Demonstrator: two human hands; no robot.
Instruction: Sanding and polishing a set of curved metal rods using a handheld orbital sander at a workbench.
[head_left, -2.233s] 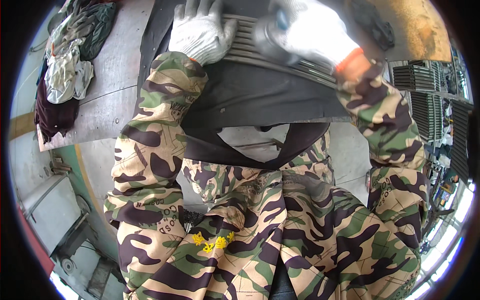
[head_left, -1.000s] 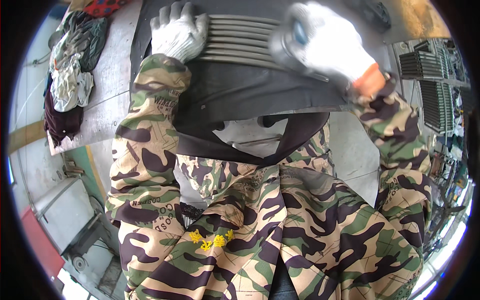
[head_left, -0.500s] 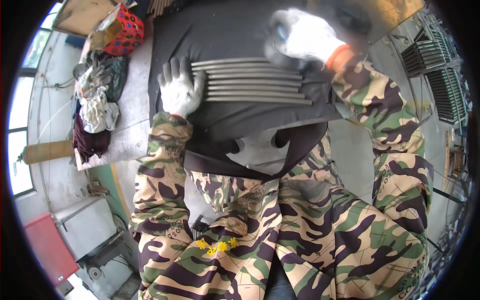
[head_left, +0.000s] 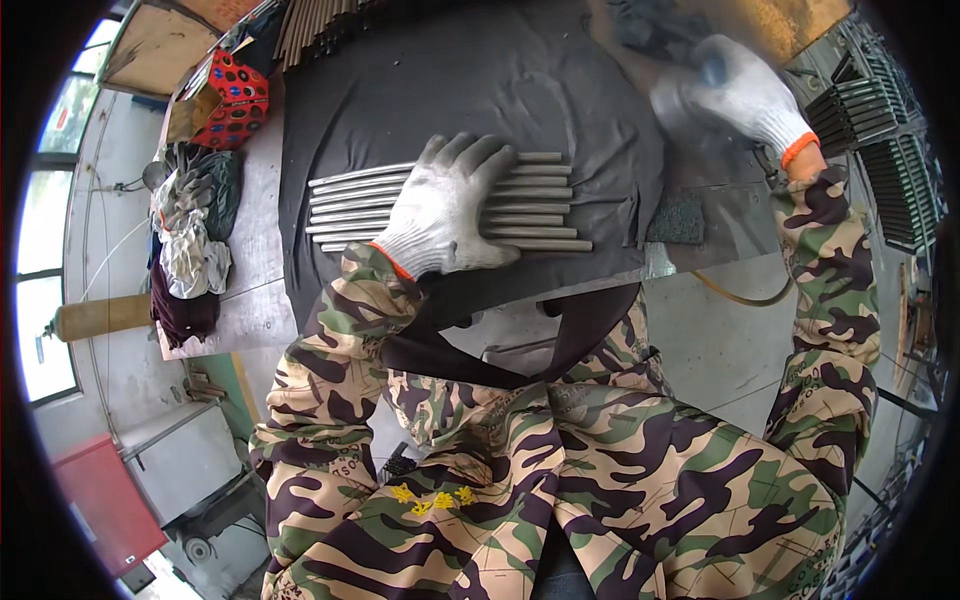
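Note:
Several thin grey metal rods [head_left: 530, 208] lie side by side on a black cloth [head_left: 480, 80] in front of me. My left hand [head_left: 445, 205], in a white glove with grey fingertips, rests flat across their middle with the thumb spread out, hiding part of each rod. Over the right side of the table, off the cloth, is my gloved right hand [head_left: 750, 90]. Its fingers are curled round something blurred with a bluish spot, whose kind I cannot make out.
A bundle of brownish rods [head_left: 310, 25] lies at the far left. Left of the cloth are a red patterned box [head_left: 240, 105] and a heap of gloves and cloths [head_left: 190, 225]. A dark pad [head_left: 677, 217] lies right of the cloth. Racks of bars [head_left: 895, 190] stand far right.
My left hand has moved from the rods' left ends to lie across their middle. My right hand has moved from above the rods' right part away to the right.

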